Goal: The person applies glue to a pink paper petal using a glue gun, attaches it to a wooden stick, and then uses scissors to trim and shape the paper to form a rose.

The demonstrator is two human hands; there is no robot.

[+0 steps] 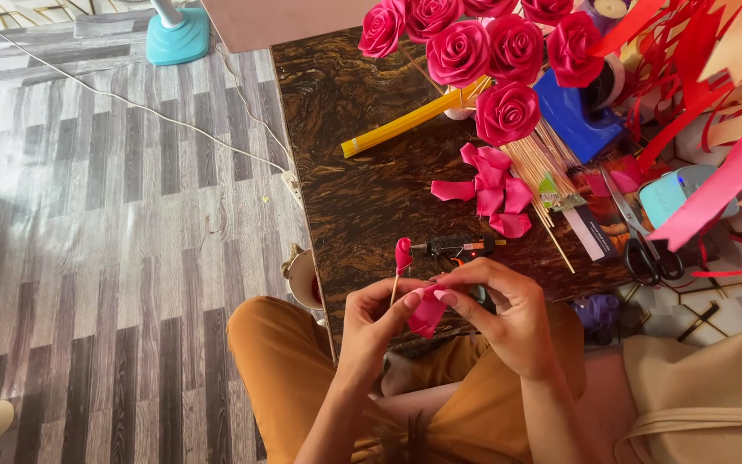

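Left hand (pixel 375 322): fingers closed on a thin wooden stick (pixel 394 288), long axis near upright, pink bud (pixel 403 254) at its 12 o'clock end.
Right hand (pixel 508 314): fingertips pinched on a loose pink petal (pixel 428 314) (it hangs toward 6 o'clock).
Glue gun (pixel 457 248): on the dark table (pixel 345 172), at 1 o'clock from the bud.
Petal pile (pixel 491 189): further along at 1 o'clock.

fan base (pixel 179 36) cut off at top, scissors (pixel 646 245) partly hidden under ribbon strips (pixel 714 185)
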